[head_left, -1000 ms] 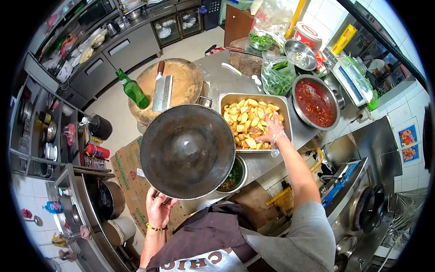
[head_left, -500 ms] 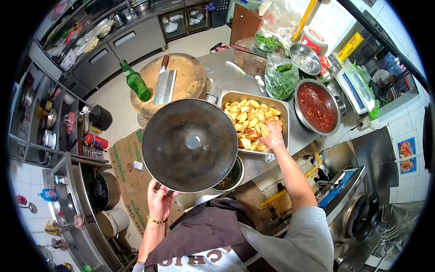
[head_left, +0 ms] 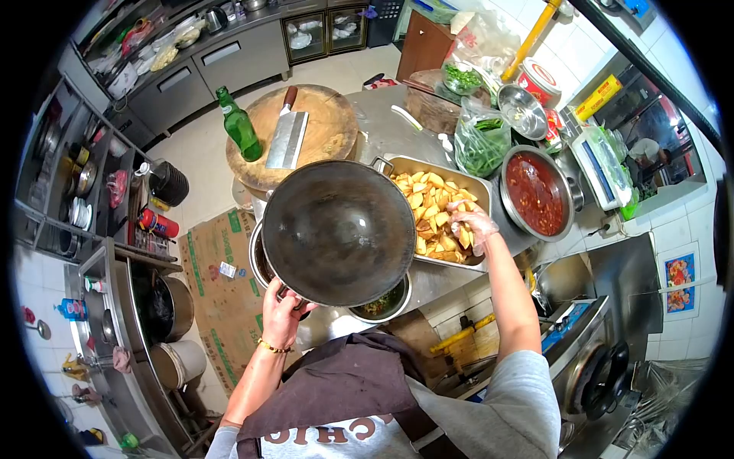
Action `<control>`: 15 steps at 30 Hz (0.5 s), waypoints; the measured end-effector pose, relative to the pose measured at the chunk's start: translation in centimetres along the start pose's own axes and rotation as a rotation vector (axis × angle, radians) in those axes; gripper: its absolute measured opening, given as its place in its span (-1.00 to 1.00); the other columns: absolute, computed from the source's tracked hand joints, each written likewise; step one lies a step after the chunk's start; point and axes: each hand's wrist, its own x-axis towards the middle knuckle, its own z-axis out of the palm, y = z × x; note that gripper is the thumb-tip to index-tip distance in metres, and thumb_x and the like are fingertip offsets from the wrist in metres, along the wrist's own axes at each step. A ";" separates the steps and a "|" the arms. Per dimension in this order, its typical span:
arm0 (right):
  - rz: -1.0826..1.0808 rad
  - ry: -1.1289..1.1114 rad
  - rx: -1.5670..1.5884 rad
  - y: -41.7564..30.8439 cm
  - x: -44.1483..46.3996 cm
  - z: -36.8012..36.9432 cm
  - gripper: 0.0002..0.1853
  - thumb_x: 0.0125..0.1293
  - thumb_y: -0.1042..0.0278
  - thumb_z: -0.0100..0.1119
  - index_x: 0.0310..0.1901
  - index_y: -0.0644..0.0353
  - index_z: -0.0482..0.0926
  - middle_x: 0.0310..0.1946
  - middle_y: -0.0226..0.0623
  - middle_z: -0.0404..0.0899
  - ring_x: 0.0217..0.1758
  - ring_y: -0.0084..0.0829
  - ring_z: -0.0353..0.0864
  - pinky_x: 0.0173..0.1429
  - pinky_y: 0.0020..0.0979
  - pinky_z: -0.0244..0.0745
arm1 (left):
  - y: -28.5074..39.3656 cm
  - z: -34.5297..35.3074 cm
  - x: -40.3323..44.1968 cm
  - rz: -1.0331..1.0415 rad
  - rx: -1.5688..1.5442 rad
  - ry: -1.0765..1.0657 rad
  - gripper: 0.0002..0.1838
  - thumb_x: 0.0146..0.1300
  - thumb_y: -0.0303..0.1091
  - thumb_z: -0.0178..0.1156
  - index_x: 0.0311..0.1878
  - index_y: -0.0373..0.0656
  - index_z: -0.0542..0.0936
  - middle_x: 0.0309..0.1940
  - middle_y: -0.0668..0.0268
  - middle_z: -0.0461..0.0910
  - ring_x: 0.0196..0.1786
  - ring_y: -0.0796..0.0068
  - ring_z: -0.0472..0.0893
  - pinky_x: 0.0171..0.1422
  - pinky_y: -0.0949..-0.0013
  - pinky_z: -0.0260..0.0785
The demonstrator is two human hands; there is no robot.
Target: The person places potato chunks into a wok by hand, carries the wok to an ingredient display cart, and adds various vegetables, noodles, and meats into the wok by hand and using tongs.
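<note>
My left hand [head_left: 281, 315] grips the near handle of a dark, empty wok [head_left: 339, 232]. The wok is held over the metal table, its far handle beside the tray. A clear plastic glove covers my right hand [head_left: 475, 227], which is among potato wedges [head_left: 436, 200] at the right side of a steel tray [head_left: 489, 186]. Its fingers are curled against some wedges. Partly under the wok sits a bowl with green contents [head_left: 382, 307], and another metal bowl [head_left: 258, 256] shows at the wok's left edge.
A cleaver [head_left: 288, 141] and a green bottle [head_left: 241, 133] rest on a round chopping board [head_left: 329, 115]. To the right stand a bowl of red sauce [head_left: 537, 191], a bag of green vegetables [head_left: 482, 145] and a scale [head_left: 600, 164]. A stove [head_left: 592, 375] is at the lower right.
The wok has moved right and slightly away with my left hand, uncovering the metal bowl at its left. My right hand has drawn toward the tray's right edge, its fingers more curled.
</note>
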 end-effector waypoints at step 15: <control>-0.461 -0.162 -1.356 -5.9 0.9 4.8 -0.03 -0.22 0.15 0.50 0.31 -0.01 0.21 0.29 0.10 0.13 0.30 -0.07 0.25 0.27 -0.22 0.31 | -2.2 -0.1 1.4 -0.048 -0.060 -0.050 -0.58 0.17 -0.61 -0.12 0.14 -0.18 0.32 -0.33 0.42 0.46 -0.30 0.61 0.53 -0.12 0.25 0.59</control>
